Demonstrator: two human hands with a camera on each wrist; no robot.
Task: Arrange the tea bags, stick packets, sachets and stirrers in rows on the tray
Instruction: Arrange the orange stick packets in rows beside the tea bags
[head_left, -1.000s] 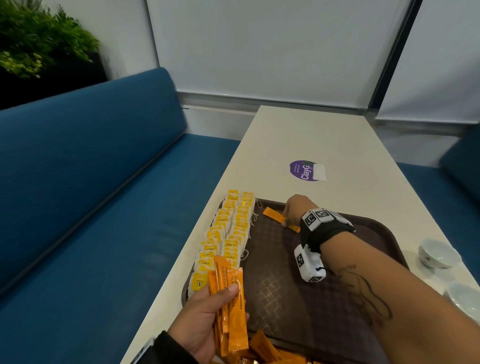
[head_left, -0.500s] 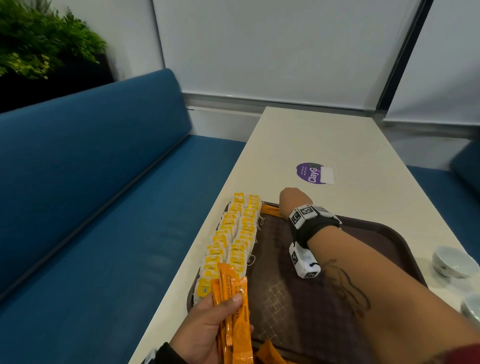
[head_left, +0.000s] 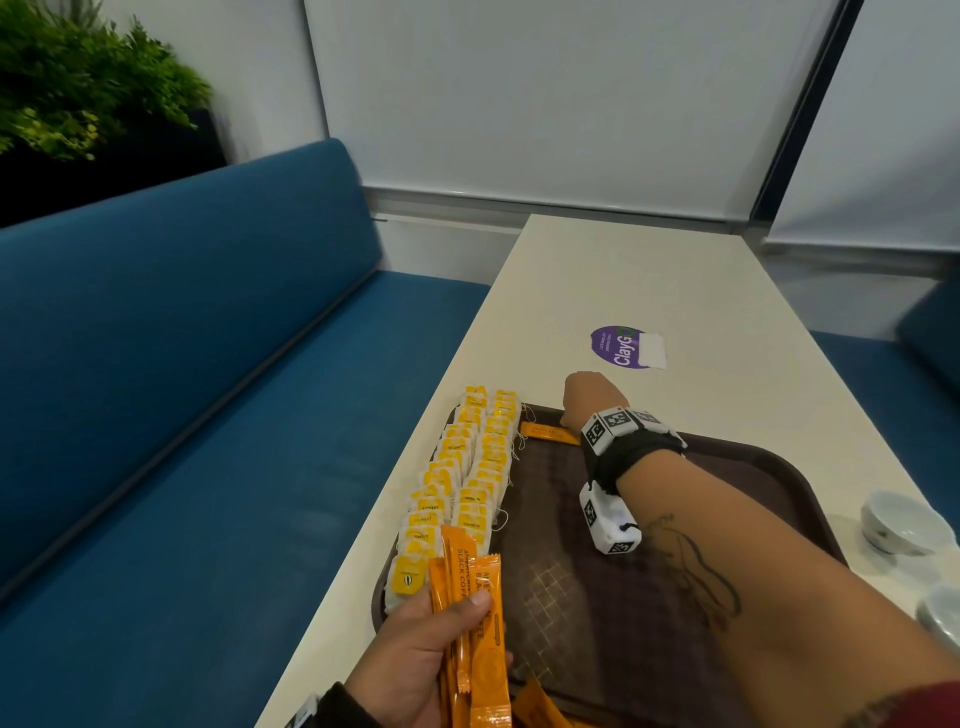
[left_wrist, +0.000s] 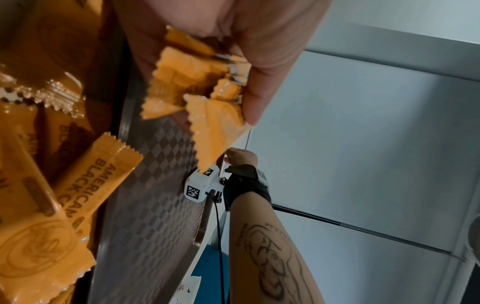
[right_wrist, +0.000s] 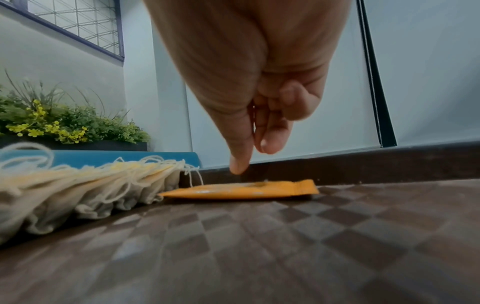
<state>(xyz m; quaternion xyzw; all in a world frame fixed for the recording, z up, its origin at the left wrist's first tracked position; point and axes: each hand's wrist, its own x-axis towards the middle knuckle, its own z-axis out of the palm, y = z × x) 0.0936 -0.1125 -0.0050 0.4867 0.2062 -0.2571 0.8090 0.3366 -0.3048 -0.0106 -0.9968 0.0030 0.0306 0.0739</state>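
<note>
One fingertip of the right hand (head_left: 584, 397) poised just above the far rim of the tray (head_left: 769, 452), thumb beside it, remaining fingers tucked. Hand empty, gripping nothing.

Directly beneath, flat on the tray floor along that far rim: a single orange stick packet (head_left: 548, 432), its left end just beside the nearest tea bags (head_left: 470, 467). Down the tray's left side, two overlapping rows of those tea bags, strings trailing inward.

At the tray's near-left corner, left hand (head_left: 415, 660) clamped round a fan of stick packets (head_left: 467, 597), thumb pressed across their faces. More loose packets (head_left: 535, 701) heaped at the tray's near edge. No stirrers or sachets in view.

Likely trouble from here:
- Snagging a loose tea-bag string while drawing the fingers back, so tugging a bag out of line or skewing the laid packet.
- Nudging that packet crooked with a stray fingertip.
- Loosening the left grip and spilling the slick fan across the tray floor.
</note>
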